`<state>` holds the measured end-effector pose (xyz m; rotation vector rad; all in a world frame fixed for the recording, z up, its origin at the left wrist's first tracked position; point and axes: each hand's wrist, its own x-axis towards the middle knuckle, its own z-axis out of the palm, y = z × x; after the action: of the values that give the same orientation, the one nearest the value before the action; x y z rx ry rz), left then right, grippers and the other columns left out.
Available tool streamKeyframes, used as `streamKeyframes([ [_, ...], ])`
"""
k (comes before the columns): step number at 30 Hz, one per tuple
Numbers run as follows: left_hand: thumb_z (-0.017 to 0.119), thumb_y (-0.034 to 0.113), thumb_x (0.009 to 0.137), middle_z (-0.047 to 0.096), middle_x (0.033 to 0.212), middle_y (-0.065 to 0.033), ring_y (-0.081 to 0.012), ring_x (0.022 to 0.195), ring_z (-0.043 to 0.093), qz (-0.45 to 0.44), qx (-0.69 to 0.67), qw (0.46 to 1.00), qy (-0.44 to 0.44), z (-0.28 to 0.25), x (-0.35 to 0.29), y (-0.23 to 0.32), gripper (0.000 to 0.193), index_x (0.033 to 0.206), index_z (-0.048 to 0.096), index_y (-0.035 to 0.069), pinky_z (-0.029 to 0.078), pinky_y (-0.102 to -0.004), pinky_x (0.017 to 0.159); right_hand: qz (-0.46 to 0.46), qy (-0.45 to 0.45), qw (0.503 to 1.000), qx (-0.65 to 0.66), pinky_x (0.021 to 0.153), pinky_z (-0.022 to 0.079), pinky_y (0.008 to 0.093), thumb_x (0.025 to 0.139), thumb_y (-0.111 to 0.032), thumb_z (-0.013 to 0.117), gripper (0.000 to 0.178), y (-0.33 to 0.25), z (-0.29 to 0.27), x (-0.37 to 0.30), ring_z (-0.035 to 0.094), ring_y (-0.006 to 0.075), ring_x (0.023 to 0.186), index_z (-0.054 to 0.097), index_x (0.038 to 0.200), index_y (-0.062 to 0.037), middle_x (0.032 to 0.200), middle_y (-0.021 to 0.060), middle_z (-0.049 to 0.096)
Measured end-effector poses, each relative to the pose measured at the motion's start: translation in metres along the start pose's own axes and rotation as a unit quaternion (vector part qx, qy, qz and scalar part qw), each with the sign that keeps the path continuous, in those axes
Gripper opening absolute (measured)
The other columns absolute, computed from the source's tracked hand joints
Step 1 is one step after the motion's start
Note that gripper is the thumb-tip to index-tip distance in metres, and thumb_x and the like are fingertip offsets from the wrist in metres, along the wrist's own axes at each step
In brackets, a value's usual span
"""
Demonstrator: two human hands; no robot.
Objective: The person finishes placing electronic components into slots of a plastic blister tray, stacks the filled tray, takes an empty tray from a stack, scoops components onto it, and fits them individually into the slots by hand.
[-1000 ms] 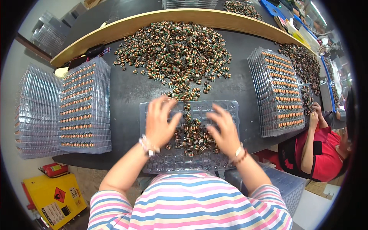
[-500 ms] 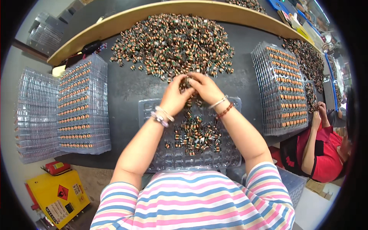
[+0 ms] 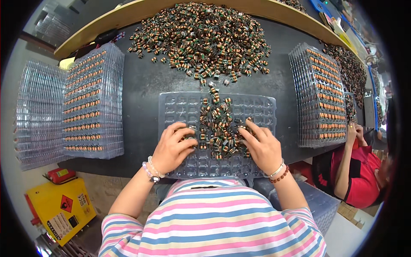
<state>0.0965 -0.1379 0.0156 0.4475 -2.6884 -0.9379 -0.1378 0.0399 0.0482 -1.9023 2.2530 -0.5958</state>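
A clear plastic tray (image 3: 257, 106) with rows of square pockets lies in front of me. Down its middle runs a loose heap of small copper-wound coils (image 3: 220, 128) with green parts. My left hand (image 3: 172, 146) rests over the tray left of the heap, fingers bent and apart, with a few coils by the fingertips. On the heap's right edge, my right hand (image 3: 263, 147) has its fingers spread and curled down, touching coils there. Whether any coil is pinched under the fingertips is hard to see.
Beyond the tray spreads a big pile of coils (image 3: 201, 36) against a wooden board (image 3: 299, 16). Stacks of filled trays stand left (image 3: 94, 98) and right (image 3: 325, 98). Farther left is a stack of clear trays (image 3: 38, 111). A co-worker in red (image 3: 364, 171) sits at the right.
My hands have come back from the far edge of the tray and parted to either side of the heap. More coils now lie along the tray's middle, reaching its far edge.
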Motion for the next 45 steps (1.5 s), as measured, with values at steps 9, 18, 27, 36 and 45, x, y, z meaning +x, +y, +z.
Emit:
streamKeyframes([
  [9,0.070,0.006,0.074,0.055,0.127,-0.0107,-0.0346,0.127,0.040,-0.096,0.014,0.986,0.135,0.016,-0.071,0.009,0.024,0.098,0.067,0.008,0.034,-0.0456,0.104,0.068,0.036,0.996,-0.039,0.107,0.031,0.0462,0.080,-0.012,0.066,0.052,-0.003,0.013,-0.105,0.038,0.0379,0.131,0.052,0.130,-0.0054,0.145,0.0208,0.038],
  [18,0.073,0.008,0.072,0.064,0.109,-0.0055,-0.0292,0.120,0.047,-0.065,0.009,0.974,0.217,0.042,-0.063,0.012,0.021,0.093,0.069,0.009,0.034,-0.0450,0.103,0.073,0.086,0.992,-0.052,0.109,0.030,0.0460,0.088,-0.012,0.058,0.042,0.027,0.032,-0.106,0.040,0.0349,0.130,0.051,0.129,-0.0044,0.144,0.0172,0.040],
  [27,0.068,0.004,0.084,0.070,0.100,-0.0061,-0.0089,0.090,0.063,-0.245,-0.389,0.865,0.200,0.012,-0.030,-0.011,0.027,0.110,0.068,-0.002,0.049,-0.0229,0.081,0.051,0.169,0.978,-0.112,0.105,0.035,0.0428,0.086,-0.009,0.061,0.036,0.000,0.031,-0.094,0.044,0.0365,0.126,0.056,0.121,-0.0038,0.140,0.0181,0.044],
  [36,0.064,0.012,0.082,0.071,0.097,-0.0056,-0.0215,0.089,0.065,-0.125,0.061,0.951,0.276,0.004,0.046,-0.061,0.025,0.106,0.072,0.010,0.049,-0.0319,0.081,-0.055,0.141,0.988,-0.016,0.101,0.038,0.0433,0.083,-0.011,0.063,0.036,-0.026,0.064,0.021,0.048,0.0319,0.121,0.056,0.118,-0.0075,0.137,0.0138,0.047],
  [45,0.064,0.013,0.081,0.064,0.108,-0.0026,-0.0246,0.103,0.057,-0.048,0.268,0.918,0.288,0.018,0.048,-0.068,0.015,0.094,0.071,0.012,0.045,-0.0391,0.087,-0.071,0.117,0.989,-0.056,0.103,0.036,0.0442,0.090,-0.015,0.056,0.025,-0.004,0.094,0.083,0.050,0.0258,0.121,0.062,0.114,-0.0085,0.124,0.0083,0.060],
])
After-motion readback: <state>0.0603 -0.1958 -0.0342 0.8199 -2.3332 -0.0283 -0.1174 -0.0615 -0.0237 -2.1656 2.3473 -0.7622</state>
